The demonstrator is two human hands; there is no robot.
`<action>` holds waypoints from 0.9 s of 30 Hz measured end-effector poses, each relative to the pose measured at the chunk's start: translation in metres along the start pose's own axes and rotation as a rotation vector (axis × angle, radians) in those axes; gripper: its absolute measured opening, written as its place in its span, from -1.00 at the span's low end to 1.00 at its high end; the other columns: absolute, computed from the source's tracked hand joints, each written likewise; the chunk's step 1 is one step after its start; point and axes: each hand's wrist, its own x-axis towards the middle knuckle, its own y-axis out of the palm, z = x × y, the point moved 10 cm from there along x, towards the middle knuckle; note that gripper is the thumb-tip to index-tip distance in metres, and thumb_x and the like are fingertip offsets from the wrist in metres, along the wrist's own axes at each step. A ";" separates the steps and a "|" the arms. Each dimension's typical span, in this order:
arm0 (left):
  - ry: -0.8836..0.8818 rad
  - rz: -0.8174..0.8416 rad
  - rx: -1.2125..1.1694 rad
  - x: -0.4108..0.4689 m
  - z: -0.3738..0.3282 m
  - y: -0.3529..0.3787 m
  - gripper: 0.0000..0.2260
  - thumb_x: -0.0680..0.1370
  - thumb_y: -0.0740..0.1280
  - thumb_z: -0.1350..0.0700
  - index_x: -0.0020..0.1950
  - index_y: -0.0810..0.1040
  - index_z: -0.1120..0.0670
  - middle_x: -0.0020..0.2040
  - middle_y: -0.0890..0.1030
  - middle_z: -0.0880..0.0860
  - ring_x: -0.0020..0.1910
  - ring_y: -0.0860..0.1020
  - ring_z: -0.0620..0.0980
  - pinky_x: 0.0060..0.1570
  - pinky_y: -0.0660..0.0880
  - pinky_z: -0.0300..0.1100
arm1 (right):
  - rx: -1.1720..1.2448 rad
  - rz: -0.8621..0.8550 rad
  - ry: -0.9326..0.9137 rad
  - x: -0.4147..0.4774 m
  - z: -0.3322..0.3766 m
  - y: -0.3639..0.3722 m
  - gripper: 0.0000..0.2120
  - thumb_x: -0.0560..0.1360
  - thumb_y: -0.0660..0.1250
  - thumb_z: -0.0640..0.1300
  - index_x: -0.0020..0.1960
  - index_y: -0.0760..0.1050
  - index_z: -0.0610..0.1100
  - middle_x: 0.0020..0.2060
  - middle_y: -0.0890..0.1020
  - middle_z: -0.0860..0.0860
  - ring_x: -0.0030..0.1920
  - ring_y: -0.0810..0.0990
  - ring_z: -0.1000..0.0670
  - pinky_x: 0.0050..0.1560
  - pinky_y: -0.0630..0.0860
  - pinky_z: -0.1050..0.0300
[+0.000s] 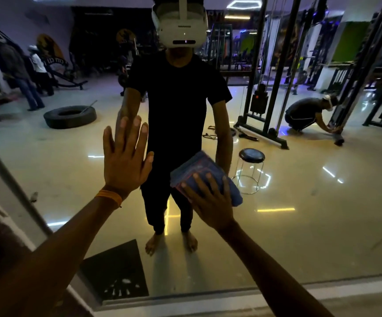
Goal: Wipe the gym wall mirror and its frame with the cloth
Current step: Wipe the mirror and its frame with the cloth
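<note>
The right hand [210, 200] presses the folded blue cloth [199, 170] flat on the mirror [299, 225], low and near its middle, fingers spread. The left hand [126, 161] rests open, holding nothing. The cloth looks soft and light; palm pressure seems enough.

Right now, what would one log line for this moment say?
stage: wiping glass | right hand: pressing folded blue cloth on gym wall mirror | left hand: flat, open on glass | frame: not yet wiped
</note>
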 end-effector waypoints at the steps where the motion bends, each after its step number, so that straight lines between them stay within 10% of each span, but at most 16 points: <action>1: 0.006 -0.004 0.002 0.000 -0.001 0.000 -0.36 0.70 0.03 -0.15 0.70 -0.08 0.08 0.70 -0.14 0.04 0.68 -0.12 0.13 0.61 -0.11 0.24 | -0.018 0.004 -0.081 -0.008 0.000 0.003 -0.13 0.55 0.41 0.17 0.68 -0.02 0.10 0.68 -0.01 -0.03 0.67 0.00 -0.16 0.61 -0.04 -0.31; 4: 0.001 -0.021 -0.014 0.002 -0.002 -0.002 -0.37 0.70 0.00 -0.15 0.70 -0.09 0.07 0.70 -0.15 0.03 0.68 -0.12 0.11 0.61 -0.12 0.23 | -0.046 -0.042 -0.089 -0.002 -0.046 -0.009 -0.30 0.66 0.23 0.18 0.68 0.00 0.10 0.69 -0.02 -0.02 0.67 -0.01 -0.15 0.62 -0.10 -0.28; 9: -0.032 0.008 -0.019 0.002 -0.001 0.001 -0.36 0.69 0.02 -0.15 0.70 -0.11 0.06 0.70 -0.17 0.00 0.68 -0.14 0.10 0.62 -0.13 0.21 | 0.067 -0.205 0.596 0.003 -0.100 -0.028 -0.41 0.71 0.11 0.13 0.67 -0.02 0.10 0.68 -0.06 0.02 0.67 -0.08 -0.17 0.61 -0.15 -0.30; 17: 0.001 0.068 -0.079 0.006 -0.002 -0.003 -0.35 0.70 0.14 -0.09 0.70 -0.07 0.06 0.70 -0.15 0.03 0.68 -0.13 0.12 0.60 -0.07 0.27 | -0.013 0.023 0.077 -0.010 0.018 0.013 -0.25 0.56 0.32 0.05 0.66 0.05 0.09 0.69 -0.09 -0.02 0.67 -0.11 -0.18 0.59 -0.10 -0.36; 22: -0.174 0.154 -0.262 -0.045 0.037 -0.027 -0.45 0.69 0.15 0.01 0.65 0.19 0.18 0.66 0.13 0.24 0.66 0.07 0.28 0.56 0.05 0.39 | 0.050 -0.198 0.655 0.057 -0.037 -0.024 -0.47 0.73 0.09 0.08 0.66 0.05 0.07 0.68 -0.04 0.01 0.66 -0.09 -0.17 0.62 -0.17 -0.28; 27: -0.282 0.106 -0.111 -0.101 0.140 -0.062 -0.41 0.70 0.06 -0.07 0.69 0.00 0.08 0.70 -0.11 0.05 0.68 -0.08 0.14 0.61 -0.12 0.27 | -0.019 0.022 -0.010 0.070 0.132 0.025 -0.17 0.61 0.35 0.09 0.69 -0.09 0.11 0.68 -0.07 -0.06 0.67 -0.11 -0.20 0.60 -0.15 -0.34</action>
